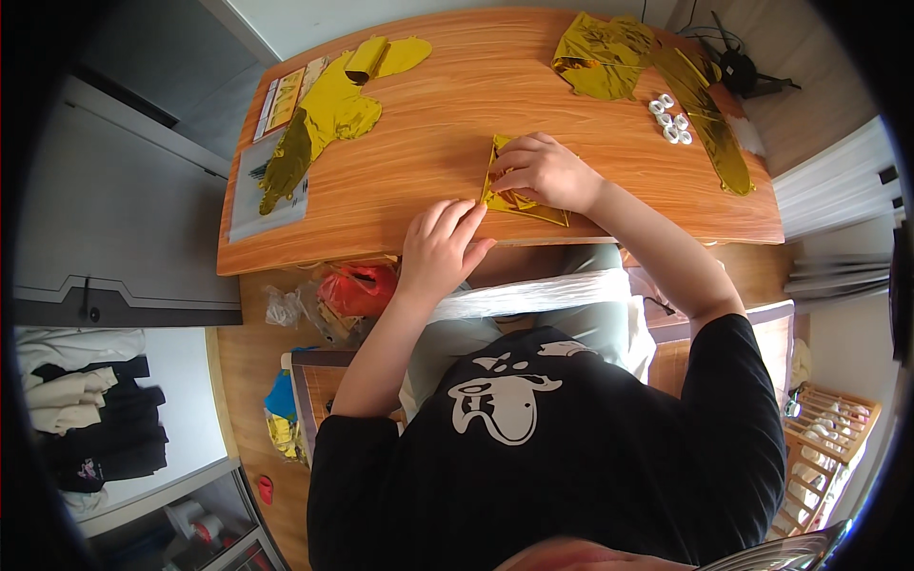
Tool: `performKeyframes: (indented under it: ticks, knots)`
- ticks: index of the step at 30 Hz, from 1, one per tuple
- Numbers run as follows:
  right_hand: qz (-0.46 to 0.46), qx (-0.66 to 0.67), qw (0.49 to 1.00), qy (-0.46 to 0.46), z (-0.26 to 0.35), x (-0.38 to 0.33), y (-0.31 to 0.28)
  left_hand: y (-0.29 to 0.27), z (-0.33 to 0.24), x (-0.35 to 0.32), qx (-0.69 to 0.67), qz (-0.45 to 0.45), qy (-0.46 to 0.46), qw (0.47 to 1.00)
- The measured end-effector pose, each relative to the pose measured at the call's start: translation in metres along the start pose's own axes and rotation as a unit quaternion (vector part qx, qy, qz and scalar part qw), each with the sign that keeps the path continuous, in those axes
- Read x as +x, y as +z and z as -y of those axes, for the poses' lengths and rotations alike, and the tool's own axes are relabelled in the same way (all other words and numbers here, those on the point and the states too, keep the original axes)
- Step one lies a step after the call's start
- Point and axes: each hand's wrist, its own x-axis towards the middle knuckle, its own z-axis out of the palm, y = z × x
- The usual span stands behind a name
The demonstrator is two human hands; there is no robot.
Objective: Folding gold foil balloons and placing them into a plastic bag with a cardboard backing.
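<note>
A flat, folded piece of shiny gold foil [524, 208] with straight edges and a pointed corner lies near the table's front edge. My right hand [547, 173] is curled over it, fingertips bent down onto the foil and covering much of it. Whether the thumb pinches an edge is hard to make out. At the foil's left corner, my left hand [441, 246] has its fingers stretched out and thumb apart; its index fingertip touches the edge. Deflated gold foil balloons lie farther off, one crumpled balloon [343, 112] at left and another balloon [605, 57] at far right.
Several small white rolls [670, 120] sit right of my hands, beside a long gold foil strip [705, 119]. A clear plastic bag [271, 190] lies at the table's left edge. A black device with antennas [741, 71] stands at the far right corner. A red bag [357, 290] is below the table.
</note>
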Motion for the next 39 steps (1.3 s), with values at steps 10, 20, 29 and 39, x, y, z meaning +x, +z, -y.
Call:
performKeyframes:
  ticks: [10, 20, 29, 39]
  knots:
    - [0.023, 0.030, 0.999, 0.024, -0.001, -0.001, 0.002, 0.000, 0.000, 0.019, -0.048, 0.008, -0.005, 0.999]
    - [0.052, 0.056, 0.992, 0.099, 0.022, -0.013, -0.018, 0.001, 0.004, 0.023, -0.011, 0.039, 0.074, 0.996]
    - [0.059, -0.148, 0.976, 0.150, 0.079, -0.056, -0.005, 0.004, 0.000, 0.026, -0.031, 0.082, 0.130, 0.988]
    - [0.059, -0.173, 0.962, 0.202, 0.095, -0.052, 0.006, -0.002, 0.004, 0.018, -0.085, 0.044, 0.082, 0.992]
